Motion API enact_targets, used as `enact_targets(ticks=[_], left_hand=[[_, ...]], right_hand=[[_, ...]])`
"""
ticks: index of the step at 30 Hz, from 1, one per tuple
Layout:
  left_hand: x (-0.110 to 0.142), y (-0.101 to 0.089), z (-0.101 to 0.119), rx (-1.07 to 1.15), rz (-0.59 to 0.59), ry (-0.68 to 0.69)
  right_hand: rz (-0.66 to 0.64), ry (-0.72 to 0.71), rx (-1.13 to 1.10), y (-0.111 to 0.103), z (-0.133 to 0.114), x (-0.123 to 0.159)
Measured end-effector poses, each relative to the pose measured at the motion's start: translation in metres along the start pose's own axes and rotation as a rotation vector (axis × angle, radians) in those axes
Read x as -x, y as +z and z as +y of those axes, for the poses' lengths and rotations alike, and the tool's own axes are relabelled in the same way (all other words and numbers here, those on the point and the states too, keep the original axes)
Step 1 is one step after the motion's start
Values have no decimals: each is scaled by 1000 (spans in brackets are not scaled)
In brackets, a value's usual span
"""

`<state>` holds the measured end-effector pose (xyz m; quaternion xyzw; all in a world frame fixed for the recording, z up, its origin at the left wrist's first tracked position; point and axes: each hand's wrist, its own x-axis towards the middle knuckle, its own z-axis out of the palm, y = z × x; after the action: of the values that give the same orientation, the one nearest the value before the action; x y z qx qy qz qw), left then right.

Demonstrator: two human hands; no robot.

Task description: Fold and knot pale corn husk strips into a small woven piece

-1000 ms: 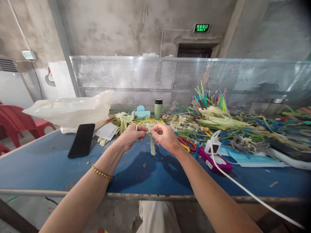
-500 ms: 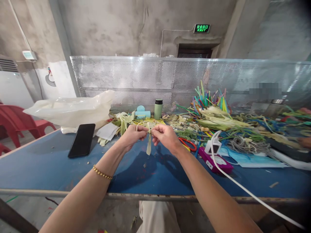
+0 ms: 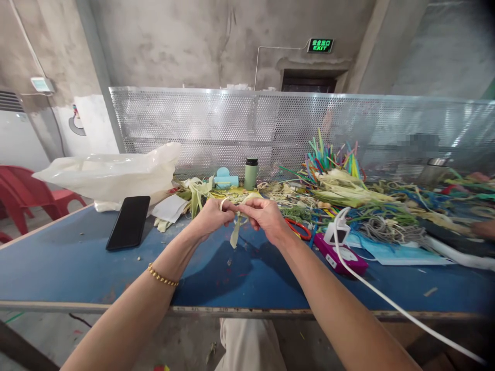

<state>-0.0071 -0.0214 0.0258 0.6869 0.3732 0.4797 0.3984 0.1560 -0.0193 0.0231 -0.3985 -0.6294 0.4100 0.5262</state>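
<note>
A pale green strip of corn husk hangs down between my two hands, above the blue table. My left hand pinches it from one side, thumb and index finger pressed together. From the other side my right hand grips it with a like pinch, and the fingertips of both hands nearly meet. The upper part of the strip is mostly covered by my fingers. Just behind my hands lie more pale husks and scraps. Red-handled scissors lie by my right wrist.
To the left are a black phone, white paper and a plastic bag. A green bottle stands at the back. On the right are a purple power strip with a white cable, a blue mask, cords and another person's hand.
The husk strip's lower end has swung left. My right fingers have shifted slightly toward the left hand across its top. Another person's hand has appeared at the right edge.
</note>
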Motion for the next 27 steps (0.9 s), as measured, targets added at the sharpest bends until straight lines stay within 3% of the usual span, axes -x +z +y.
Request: enact_targets(ticks=[5,11,19,23,27], left_hand=[[1,0,0,-128,39,70],[1,0,1,-193,36,115],[1,1,1,-252,23,98],[2,0,3,-163,13,53],[1,0,4,-100,18,23]], right_hand=[[50,-35,82,2,4,-2],[63,-179,263,2,8,-4],[-103,-8,152,4,-1,5],[-172,49,-19,2,-4,7],[-183,97,-53,2,-4,6]])
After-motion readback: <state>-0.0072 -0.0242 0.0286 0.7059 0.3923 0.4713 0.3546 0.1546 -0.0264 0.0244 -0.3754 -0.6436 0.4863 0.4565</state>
